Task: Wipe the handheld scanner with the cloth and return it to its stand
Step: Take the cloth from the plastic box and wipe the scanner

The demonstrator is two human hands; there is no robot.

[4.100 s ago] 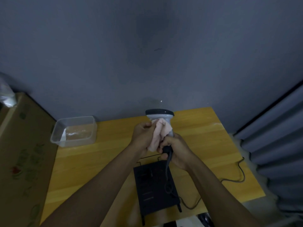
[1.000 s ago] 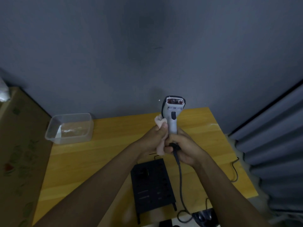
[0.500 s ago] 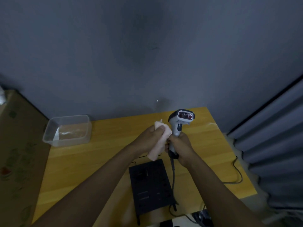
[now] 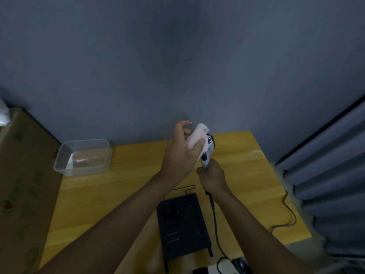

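My right hand (image 4: 213,176) grips the handle of the grey handheld scanner (image 4: 207,155), held upright above the yellow table (image 4: 128,186). My left hand (image 4: 182,155) holds a pale pink cloth (image 4: 198,136) pressed over the scanner's head, so only a bit of its red window shows at the right. The scanner's dark cable (image 4: 215,224) hangs down from the handle. The black perforated stand (image 4: 182,226) lies on the table below both hands, with a thin wire bracket at its far end.
A clear plastic container (image 4: 84,157) sits at the table's back left. A cardboard box (image 4: 19,184) stands to the left. A grey curtain (image 4: 331,184) hangs at the right, and the cable loops over the table's right edge. A grey wall is behind.
My left hand has lifted the cloth from the scanner's neck up over its head, covering the window. The scanner has tilted slightly and my right hand sits lower on the handle.
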